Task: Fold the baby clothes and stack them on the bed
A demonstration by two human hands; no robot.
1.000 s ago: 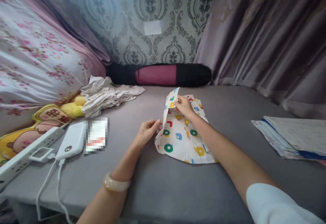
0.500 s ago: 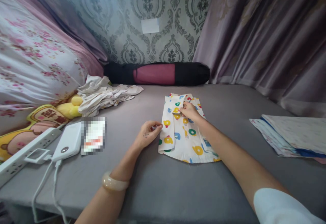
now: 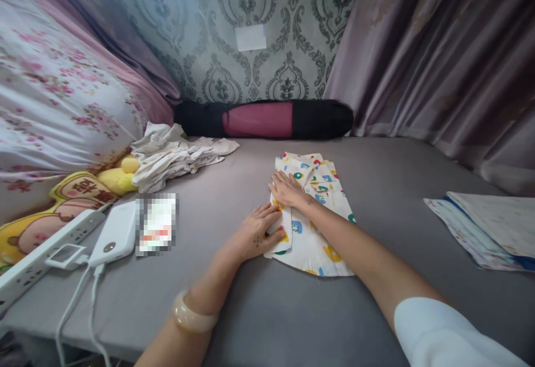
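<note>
A small white shirt (image 3: 315, 250) printed with coloured figures lies partly folded on the grey bed sheet. Its left edge is turned inward in a long strip, and a sleeve flap lies folded near the top. My right hand (image 3: 287, 190) presses flat on the upper left of the shirt, fingers stretched out and pointing left. My left hand (image 3: 259, 232) rests just below it on the strip's lower part, fingers extended and thumb apart. Both palms face down, and neither hand grips the cloth. My right forearm crosses over the shirt's lower right part, hiding some of it.
On the left lie crumpled light clothes (image 3: 167, 158), a yellow plush toy (image 3: 115, 180), a white power bank (image 3: 117, 228) and a power strip (image 3: 39, 255) with cables. Folded clothes (image 3: 493, 228) lie at right. A black-and-pink roll bag (image 3: 259, 120) lies along the wall.
My right hand has let go of the cloth flap and moved left and down onto the shirt's left strip. My left hand has shifted right onto the cloth and flattened. The view has moved slightly.
</note>
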